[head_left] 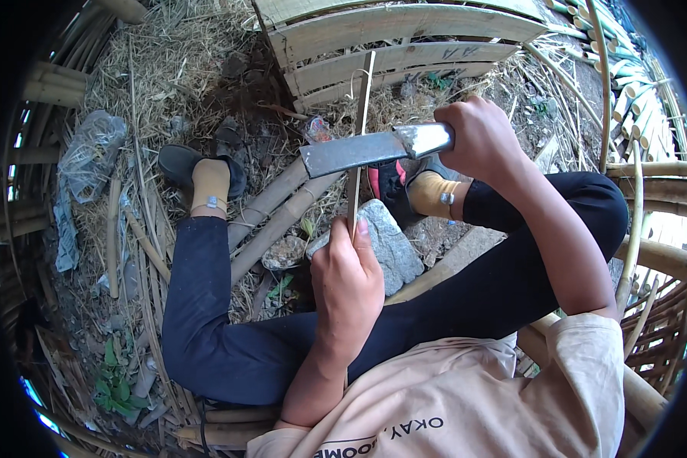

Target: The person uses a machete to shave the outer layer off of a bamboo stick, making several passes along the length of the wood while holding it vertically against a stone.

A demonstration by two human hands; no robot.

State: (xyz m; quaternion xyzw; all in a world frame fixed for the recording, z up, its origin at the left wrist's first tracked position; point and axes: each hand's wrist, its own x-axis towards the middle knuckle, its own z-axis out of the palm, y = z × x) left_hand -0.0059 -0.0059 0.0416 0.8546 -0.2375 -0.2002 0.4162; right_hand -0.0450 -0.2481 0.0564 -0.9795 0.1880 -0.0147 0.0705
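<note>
A thin bamboo strip (364,95) stands nearly upright in front of me, its lower part pinched in my left hand (349,286) with the thumb along it. A small curl of shaving hangs near its upper end. In my right hand (479,137), fingers wrapped round the pale metal-looking handle, is a broad-bladed machete (347,155). Its flat grey blade points left and crosses the strip above my left hand. Whether the edge bites into the strip cannot be made out. Beneath the strip, between my legs, lies a grey rock (389,248).
A slatted wooden crate (404,46) stands ahead. Bamboo poles (271,202) lie on the straw-strewn ground between my feet. Clear plastic sheeting (91,153) is at the left. Cut bamboo tubes (637,99) are stacked at the far right, beside a bamboo frame (656,256).
</note>
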